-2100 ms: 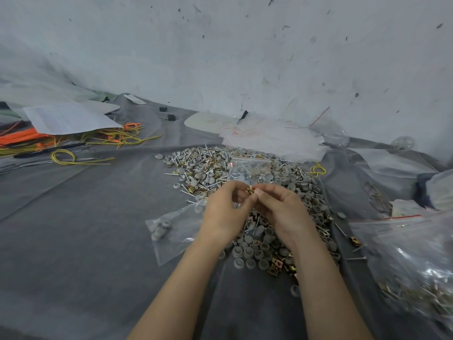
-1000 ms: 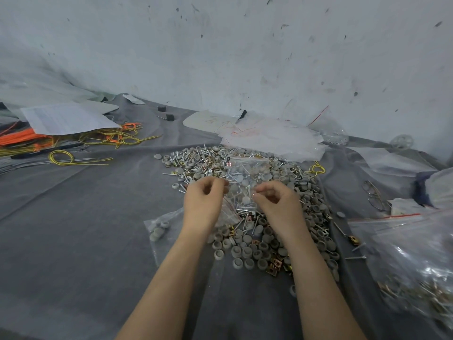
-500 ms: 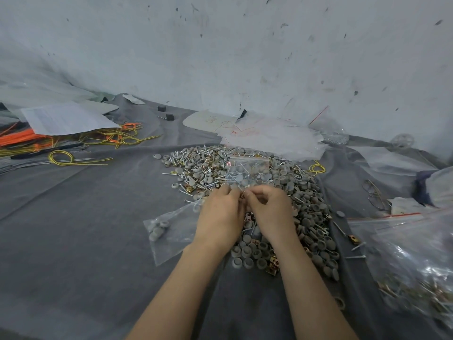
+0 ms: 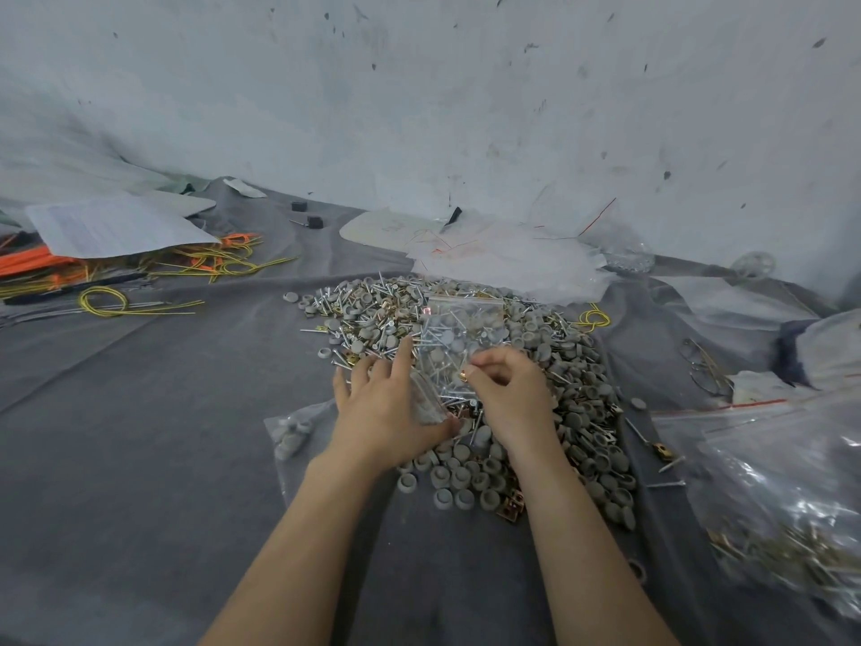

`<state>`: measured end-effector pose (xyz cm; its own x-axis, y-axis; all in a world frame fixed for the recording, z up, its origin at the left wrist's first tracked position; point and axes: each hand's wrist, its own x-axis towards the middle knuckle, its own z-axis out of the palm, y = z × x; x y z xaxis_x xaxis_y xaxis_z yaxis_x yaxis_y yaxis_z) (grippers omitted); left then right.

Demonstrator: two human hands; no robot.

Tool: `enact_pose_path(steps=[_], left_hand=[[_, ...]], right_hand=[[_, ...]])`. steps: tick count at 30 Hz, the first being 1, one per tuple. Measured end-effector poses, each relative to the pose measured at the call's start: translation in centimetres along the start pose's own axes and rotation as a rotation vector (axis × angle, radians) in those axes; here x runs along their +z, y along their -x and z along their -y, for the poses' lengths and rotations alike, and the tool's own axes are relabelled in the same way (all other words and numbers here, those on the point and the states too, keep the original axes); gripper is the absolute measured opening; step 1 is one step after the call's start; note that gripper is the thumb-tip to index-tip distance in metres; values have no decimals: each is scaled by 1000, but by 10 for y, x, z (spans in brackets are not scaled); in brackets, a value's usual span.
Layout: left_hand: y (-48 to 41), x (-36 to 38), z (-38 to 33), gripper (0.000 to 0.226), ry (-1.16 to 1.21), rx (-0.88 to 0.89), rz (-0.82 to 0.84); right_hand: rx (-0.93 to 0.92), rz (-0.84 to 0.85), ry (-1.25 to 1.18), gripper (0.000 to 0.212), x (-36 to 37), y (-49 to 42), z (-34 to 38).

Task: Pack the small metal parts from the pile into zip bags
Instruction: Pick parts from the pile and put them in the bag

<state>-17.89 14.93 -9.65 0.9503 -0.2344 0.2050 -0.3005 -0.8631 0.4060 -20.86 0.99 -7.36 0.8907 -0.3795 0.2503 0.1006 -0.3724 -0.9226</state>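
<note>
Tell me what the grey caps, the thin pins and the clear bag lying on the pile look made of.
Grey caps: probably moulded plastic or rubber, matt, no glints.
Thin pins: metal, likely plated steel, bright silver highlights.
Clear bag: thin glossy plastic film, see-through and creased.

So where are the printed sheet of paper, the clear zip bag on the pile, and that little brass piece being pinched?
sheet of paper (image 4: 112,228), head view: middle of the page.
zip bag (image 4: 466,314), head view: upper part, below its seal.
brass piece (image 4: 462,376), head view: its visible gold edge.
</note>
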Motion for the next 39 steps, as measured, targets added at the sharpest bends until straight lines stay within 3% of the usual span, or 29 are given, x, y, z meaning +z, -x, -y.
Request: enact_pose_path(steps=[4,6,8,12,16,20,23,25,28,31,33,37,39], left_hand=[[4,-1,-1,108,98,53,-168],[6,0,-1,102,120,81,-209],[8,1,0,98,140,94,-223],[10,0,3,96,176,56,-248],[10,1,3,93,185,33,-244],[9,3,3,93,188,20,-233],[10,3,3,93,196,13,-219],[10,3,3,94,200,9,-217],[10,2,3,94,194,16,-210],[11,3,1,93,185,25,-206],[11,3,1,93,189,27,-197],[11,3,2,90,216,37,-205],[11,1,2,88,238,14,-236]], right_hand=[[-22,112,36,12,4,3,7],[-46,256,11,12,7,6,11],[-72,292,33,14,6,7,11],[-178,108,401,8,-3,7,7],[-195,219,863,19,2,15,2],[-188,196,949,22,11,17,2],[-197,191,889,15,10,15,0],[-168,144,681,6,7,12,1],[-89,47,305,12,1,8,4],[-60,14,99,14,0,6,5],[-62,51,69,10,4,7,7],[-83,334,-2,17,8,11,14],[-88,312,-4,19,5,10,15]])
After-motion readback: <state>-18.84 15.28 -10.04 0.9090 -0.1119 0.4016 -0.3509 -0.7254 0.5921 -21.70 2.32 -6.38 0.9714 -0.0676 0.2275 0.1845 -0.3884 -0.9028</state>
